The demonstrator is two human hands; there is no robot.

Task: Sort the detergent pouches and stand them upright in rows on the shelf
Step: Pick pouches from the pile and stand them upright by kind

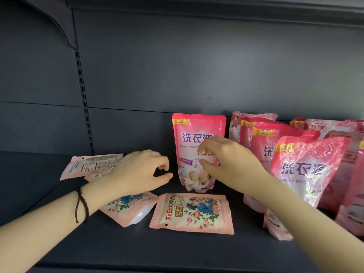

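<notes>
- The right hand curls finger and thumb right at the face of the upright pink pouch. I cannot tell whether it pinches the film or only hovers against it.
- The left hand is loosely curled and grasps nothing, just left of that pouch.
- The upright pink pouch stands alone at mid-shelf, towards the far wall, apart from the leaning pink row on the right.
- Three pale pouches lie flat on the shelf: a floral pouch near the middle, a second floral pouch under the left forearm, and a back-side-up pouch far left.
- The step in hand seems to be settling the pink pouch on its base.
- Next, probably, one flat floral pouch is lifted by its top edge and stood on its base to start its own row, left of the pink ones.
</notes>
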